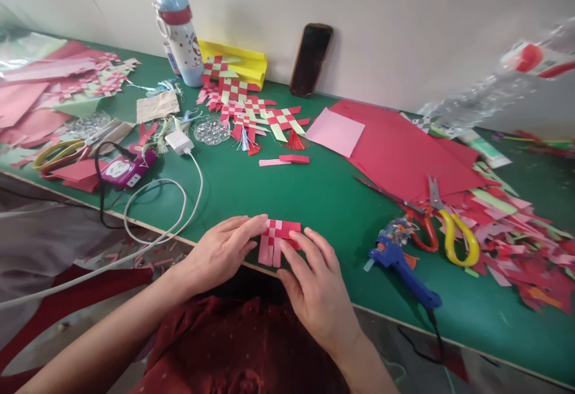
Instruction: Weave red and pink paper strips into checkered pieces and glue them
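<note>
A small woven piece (279, 237) of red and pink paper strips lies at the near edge of the green table (323, 202). My left hand (224, 250) lies on its left side, fingers stretched out and resting on the weave. My right hand (314, 283) presses down on its right side with the fingers flat and slightly spread. Loose strip ends hang out below the weave between both hands. Neither hand lifts the piece off the table.
A blue glue gun (402, 265) and red and yellow scissors (444, 229) lie to the right, beside red paper sheets (404, 148) and strip scraps (521, 232). Finished woven pieces (251, 109), a bottle (182, 38), a phone (311, 58) and a charger cable (179, 190) lie further back and left.
</note>
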A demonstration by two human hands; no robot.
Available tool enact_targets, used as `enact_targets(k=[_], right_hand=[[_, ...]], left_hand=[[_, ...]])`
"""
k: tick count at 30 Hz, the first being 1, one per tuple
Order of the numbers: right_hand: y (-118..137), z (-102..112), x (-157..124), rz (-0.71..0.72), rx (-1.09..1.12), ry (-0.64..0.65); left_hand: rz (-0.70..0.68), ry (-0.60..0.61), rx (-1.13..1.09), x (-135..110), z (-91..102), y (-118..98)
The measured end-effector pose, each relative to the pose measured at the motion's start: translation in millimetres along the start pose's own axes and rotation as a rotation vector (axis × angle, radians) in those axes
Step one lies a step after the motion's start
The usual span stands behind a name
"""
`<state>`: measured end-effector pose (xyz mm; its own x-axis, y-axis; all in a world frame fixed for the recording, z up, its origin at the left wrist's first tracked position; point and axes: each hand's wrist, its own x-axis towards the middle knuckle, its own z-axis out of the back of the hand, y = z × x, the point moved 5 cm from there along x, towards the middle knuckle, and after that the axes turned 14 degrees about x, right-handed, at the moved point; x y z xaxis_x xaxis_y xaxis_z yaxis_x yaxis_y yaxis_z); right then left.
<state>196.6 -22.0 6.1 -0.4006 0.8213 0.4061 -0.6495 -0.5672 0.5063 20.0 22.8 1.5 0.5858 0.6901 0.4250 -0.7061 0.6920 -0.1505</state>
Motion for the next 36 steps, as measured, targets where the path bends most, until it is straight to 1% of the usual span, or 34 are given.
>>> enact_targets(k=[3,8,10,14,17,20,23,28,30,32,34,36], right_hand=[[1,-8,4,0.004,-0.030,0.060],[-4,-11,3,-0.022,-0.019,0.062],[-5,-12,3,-0.024,-0.020,0.063],[-8,-11,3,-0.054,0.031,0.052],[-11,-5,2,-0.056,0.122,-0.018],[-12,6,-4,-0.074,0.194,-0.154],[-13,22,-12,-0.112,0.185,-0.265],[-15,60,-27,-0.129,-0.001,-0.376],[-23,75,-34,-0.159,-0.089,-0.398],[-35,88,-42,-0.206,-0.208,-0.405],[-51,95,-52,-0.284,-0.336,-0.379],[-67,97,-61,-0.359,-0.379,-0.330]], left_hand=[[-0.016,0.020,-0.053,-2,-4.6,3],[-0.007,0.073,-0.118,-8,-17.1,9],[-0.018,0.075,-0.131,-10,-19.2,10],[-0.052,0.077,-0.103,-6,-14.7,9],[-0.101,0.087,-0.089,-2,-8.5,6],[-0.171,0.093,-0.059,-2,-4.4,2],[-0.211,0.106,0.019,-3,-2.6,-3],[-0.140,0.101,0.107,-1,2.5,-11],[-0.108,0.091,0.088,-3,3.8,-13],[-0.107,0.093,0.038,-7,3.6,-13],[-0.119,0.123,0.007,-12,1.8,-12],[-0.122,0.161,0.003,-16,0.2,-9]])
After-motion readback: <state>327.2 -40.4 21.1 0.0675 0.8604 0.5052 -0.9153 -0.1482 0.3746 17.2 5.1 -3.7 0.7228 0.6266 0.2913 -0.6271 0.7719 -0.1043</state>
